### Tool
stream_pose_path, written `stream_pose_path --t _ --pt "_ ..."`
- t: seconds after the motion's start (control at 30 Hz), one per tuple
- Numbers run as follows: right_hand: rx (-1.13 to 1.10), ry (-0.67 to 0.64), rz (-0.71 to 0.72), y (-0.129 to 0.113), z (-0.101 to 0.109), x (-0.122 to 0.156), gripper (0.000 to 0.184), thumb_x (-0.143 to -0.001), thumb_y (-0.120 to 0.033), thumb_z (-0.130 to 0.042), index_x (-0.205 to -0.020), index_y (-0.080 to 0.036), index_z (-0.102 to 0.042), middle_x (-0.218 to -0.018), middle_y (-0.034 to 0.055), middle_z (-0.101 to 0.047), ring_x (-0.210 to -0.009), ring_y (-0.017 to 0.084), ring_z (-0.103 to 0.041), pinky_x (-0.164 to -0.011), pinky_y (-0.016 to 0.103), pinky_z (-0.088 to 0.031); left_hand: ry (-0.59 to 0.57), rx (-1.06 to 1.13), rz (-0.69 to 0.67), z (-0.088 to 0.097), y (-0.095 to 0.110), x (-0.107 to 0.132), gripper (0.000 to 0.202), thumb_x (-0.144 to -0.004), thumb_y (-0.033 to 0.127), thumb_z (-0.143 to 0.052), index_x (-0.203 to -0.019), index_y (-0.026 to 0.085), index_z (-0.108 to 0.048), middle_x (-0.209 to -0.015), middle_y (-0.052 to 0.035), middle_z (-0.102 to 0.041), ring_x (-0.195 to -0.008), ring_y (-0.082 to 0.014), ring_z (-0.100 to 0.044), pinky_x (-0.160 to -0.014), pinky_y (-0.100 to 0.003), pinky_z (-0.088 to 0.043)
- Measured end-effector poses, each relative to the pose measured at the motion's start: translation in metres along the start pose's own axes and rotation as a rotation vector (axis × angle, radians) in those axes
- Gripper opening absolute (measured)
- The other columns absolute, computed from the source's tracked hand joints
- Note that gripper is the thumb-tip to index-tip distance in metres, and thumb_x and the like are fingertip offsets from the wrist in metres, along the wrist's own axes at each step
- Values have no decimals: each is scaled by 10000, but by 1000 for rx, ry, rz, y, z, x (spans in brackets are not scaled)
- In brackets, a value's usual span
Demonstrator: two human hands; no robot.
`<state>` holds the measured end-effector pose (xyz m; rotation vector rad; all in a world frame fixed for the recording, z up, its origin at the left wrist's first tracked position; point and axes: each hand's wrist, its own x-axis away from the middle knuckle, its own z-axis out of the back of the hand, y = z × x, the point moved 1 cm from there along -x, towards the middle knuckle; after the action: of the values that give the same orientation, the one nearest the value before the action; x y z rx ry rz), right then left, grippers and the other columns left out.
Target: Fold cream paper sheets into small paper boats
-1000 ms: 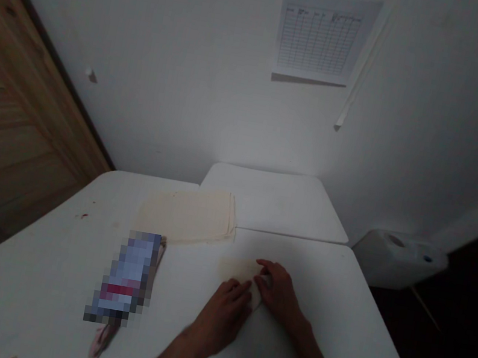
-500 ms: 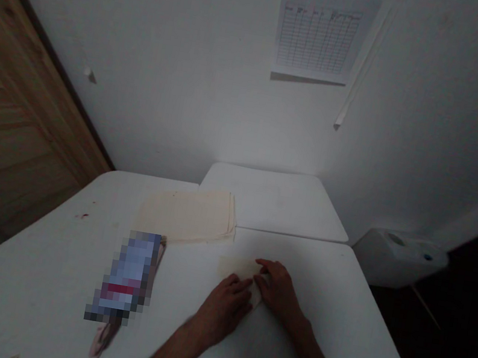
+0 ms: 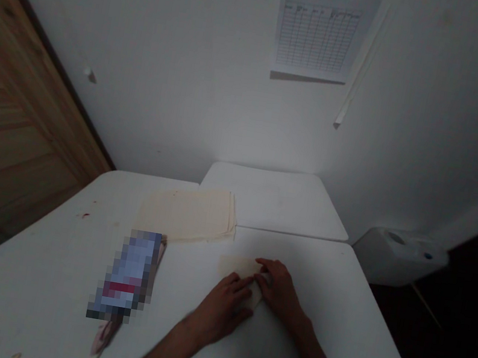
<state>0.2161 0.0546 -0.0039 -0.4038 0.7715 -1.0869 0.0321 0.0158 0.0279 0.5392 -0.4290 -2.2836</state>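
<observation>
Both hands, left hand [image 3: 222,307] and right hand [image 3: 278,289], fingers flat, pressing small cream folded cloth [image 3: 239,266] near white desk [image 3: 326,316] centre, mid-fold.

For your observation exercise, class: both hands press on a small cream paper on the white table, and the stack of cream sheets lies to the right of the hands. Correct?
Not quite. In the head view the stack of cream sheets lies beyond and left of the hands, not right. Left hand and right hand do press on the small cream paper on the white table.
</observation>
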Motion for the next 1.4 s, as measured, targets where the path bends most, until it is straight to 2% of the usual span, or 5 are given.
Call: stream_pose_path --t 0.2,0.3,0.43,1.07,1.4 --pt "21 1 7 0 0 0 327 -824 -161 -566 -1146 -209 -591 -914 49 -650 -885 207 -585 -881 389 -445 -10 60 3 8 3 2 244 -780 251 -705 -997 230 -597 -1313 -49 -550 -1056 -256 -507 -923 -444 -463" --pt "23 2 5 -1 1 0 329 -817 -166 -577 -1143 -209 -592 -910 49 -651 -880 207 -587 -876 387 -447 -1 103 -1 12 4 4 141 -872 210 -581 -1008 221 -618 -1267 -63 -579 -1058 -249 -506 -912 -430 -463" --pt "14 4 1 -4 2 -1 321 -815 -155 -583 -1132 -206 -593 -917 51 -651 -885 212 -582 -877 385 -444 34 97 -10 8 3 5 212 -926 148 -450 -916 210 -652 -1151 -76 -627 -1007 -238 -510 -872 -409 -478" --pt "24 9 17 -4 1 0 330 -819 -137 -593 -1144 -194 -580 -919 46 -646 -875 207 -577 -877 386 -432 101 -18 -36 -14 -2 8 138 -871 185 -573 -761 203 -654 -1196 -43 -614 -1025 -257 -492 -878 -442 -502" --pt "51 20 33 -5 3 -1 327 -806 -136 -610 -1126 -199 -584 -901 36 -634 -867 203 -566 -870 377 -437 65 -17 -20 -7 3 6 96 -865 164 -570 -920 206 -637 -1154 -60 -607 -1036 -243 -501 -916 -417 -473"
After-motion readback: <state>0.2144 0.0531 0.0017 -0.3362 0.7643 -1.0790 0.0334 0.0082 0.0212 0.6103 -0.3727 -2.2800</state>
